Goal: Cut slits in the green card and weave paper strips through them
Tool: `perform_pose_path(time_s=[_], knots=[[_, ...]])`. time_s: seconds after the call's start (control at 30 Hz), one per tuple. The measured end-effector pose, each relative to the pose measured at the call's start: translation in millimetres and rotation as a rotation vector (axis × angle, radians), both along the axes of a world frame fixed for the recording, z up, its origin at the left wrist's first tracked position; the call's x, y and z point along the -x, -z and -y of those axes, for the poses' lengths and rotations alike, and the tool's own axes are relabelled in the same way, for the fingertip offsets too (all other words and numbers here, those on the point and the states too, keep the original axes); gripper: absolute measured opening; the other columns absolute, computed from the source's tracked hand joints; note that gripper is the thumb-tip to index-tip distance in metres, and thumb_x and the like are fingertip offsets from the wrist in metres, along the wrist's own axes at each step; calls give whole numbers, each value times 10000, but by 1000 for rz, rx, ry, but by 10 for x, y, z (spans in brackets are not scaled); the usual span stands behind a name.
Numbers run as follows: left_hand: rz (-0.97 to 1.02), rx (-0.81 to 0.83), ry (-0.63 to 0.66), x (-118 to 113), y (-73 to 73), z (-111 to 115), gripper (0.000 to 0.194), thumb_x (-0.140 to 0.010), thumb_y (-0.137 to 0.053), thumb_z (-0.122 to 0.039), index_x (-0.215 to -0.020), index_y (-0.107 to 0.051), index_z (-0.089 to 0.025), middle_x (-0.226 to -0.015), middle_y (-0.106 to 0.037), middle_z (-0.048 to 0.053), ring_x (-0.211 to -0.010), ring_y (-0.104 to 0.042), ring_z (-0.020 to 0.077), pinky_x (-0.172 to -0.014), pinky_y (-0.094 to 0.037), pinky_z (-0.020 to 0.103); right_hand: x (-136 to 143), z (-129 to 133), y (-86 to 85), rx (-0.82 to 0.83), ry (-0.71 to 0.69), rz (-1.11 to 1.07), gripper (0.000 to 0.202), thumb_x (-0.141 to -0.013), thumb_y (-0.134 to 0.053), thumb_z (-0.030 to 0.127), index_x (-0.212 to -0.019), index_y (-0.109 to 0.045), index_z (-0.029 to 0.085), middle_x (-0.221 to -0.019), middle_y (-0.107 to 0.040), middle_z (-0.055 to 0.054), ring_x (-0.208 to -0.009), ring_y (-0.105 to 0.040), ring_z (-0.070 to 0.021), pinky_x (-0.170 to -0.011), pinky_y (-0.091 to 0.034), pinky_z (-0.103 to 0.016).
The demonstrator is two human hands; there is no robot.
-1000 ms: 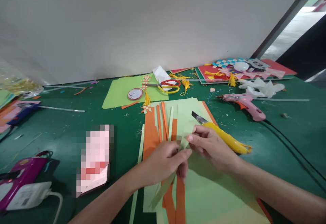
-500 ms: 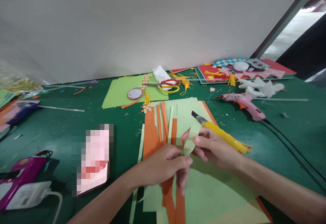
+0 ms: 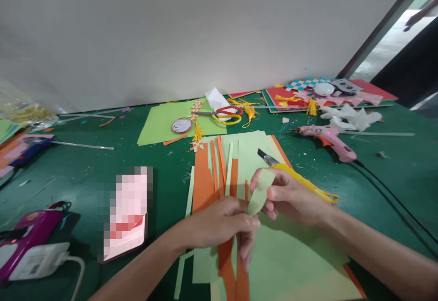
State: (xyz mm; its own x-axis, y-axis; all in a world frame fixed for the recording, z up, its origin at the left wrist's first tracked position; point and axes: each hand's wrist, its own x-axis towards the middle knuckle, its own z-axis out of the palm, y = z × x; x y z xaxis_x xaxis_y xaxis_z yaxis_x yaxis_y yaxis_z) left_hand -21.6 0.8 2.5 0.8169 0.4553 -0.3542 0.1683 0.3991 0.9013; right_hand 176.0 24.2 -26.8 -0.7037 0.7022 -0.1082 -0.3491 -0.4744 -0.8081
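A pale green paper strip (image 3: 261, 192) curls upward between my hands. My left hand (image 3: 232, 223) pinches its lower end between thumb and fingers, above the stacked sheets. My right hand (image 3: 287, 196) grips the same strip near its upper part, with the thumb on the near side. Under both hands lie pale green paper sheets (image 3: 297, 255). Orange paper strips (image 3: 202, 187) rest on their left side, some passing beneath my left hand. A yellow utility knife (image 3: 303, 181) with its blade out lies just beyond my right hand.
Red-and-yellow scissors (image 3: 227, 117) and a round badge (image 3: 181, 126) rest on a brighter green sheet (image 3: 153, 121) at the back. On the right is a pink glue gun (image 3: 328, 141) with a cord. A phone (image 3: 128, 214), largely pixelated, and a purple device (image 3: 29, 232) lie left.
The upper end of the green strip has turned to show more of its flat face and leans further right. My right hand has shifted slightly; my left hand stays nearly in place.
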Motion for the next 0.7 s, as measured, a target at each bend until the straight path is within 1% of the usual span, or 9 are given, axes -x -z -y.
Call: perform_pose_path(time_s=[0.07,0.17,0.23,0.3,0.33,0.43,0.57,0.63,0.7], knots=[[0,-3,-3,3,19,-1,299,-934,-427,-269,-667,-526,-176,-512,-567,-31,-530,-608,112,-612,-445,236,23,2,-4,0,27,-9,264,-738,-808,385,-872,-725,173,-560,-590,25,-463,-507,-60,-465,-391,-173],[20,14,-17,4,25,12,195,-920,-458,-222,-736,-506,-180,-550,-592,-45,-527,-621,106,-571,-417,219,54,1,-12,-17,88,22,232,-744,-803,371,-835,-725,172,-545,-552,36,-467,-461,-55,-452,-369,-169],[29,5,-44,-1,9,27,136,-911,-481,-204,-780,-505,-181,-567,-602,-51,-523,-627,104,-576,-413,220,68,7,-15,-26,119,59,223,-749,-797,373,-811,-722,173,-525,-519,44,-458,-422,-54,-443,-341,-176],[2,-20,-96,-11,-13,41,66,-913,-505,-221,-871,-533,-178,-568,-607,-54,-521,-622,109,-572,-408,224,82,25,-14,-28,151,111,230,-759,-785,384,-805,-716,170,-514,-491,50,-455,-390,-57,-444,-315,-191],[-31,-41,-128,-19,-20,46,75,-917,-518,-244,-928,-546,-175,-560,-606,-54,-519,-614,113,-561,-400,224,89,37,-11,-29,163,137,237,-767,-777,391,-801,-709,167,-507,-476,53,-456,-378,-59,-448,-305,-199],[-137,-105,-198,-49,-17,52,209,-917,-555,-331,-1039,-563,-161,-565,-611,-46,-531,-602,122,-554,-399,226,117,72,11,-44,181,199,268,-787,-754,407,-755,-662,157,-494,-447,59,-460,-360,-63,-459,-271,-214],[-228,-220,-262,-92,20,57,248,-929,-544,-385,-1004,-598,-155,-599,-622,-25,-562,-606,122,-571,-416,220,150,97,50,-76,215,246,327,-785,-752,414,-677,-575,161,-487,-403,72,-468,-329,-65,-472,-233,-226],[-238,-266,-276,-105,28,63,252,-958,-494,-375,-1009,-612,-158,-582,-616,-25,-551,-589,119,-575,-420,222,159,105,55,-90,245,258,330,-789,-750,412,-674,-562,165,-506,-395,74,-479,-316,-65,-480,-227,-230],[-224,-280,-265,-108,25,66,269,-983,-444,-354,-1056,-615,-160,-570,-606,-31,-557,-587,118,-618,-446,230,161,114,50,-102,263,273,337,-797,-743,415,-667,-553,168,-523,-400,71,-489,-312,-66,-483,-217,-235]])
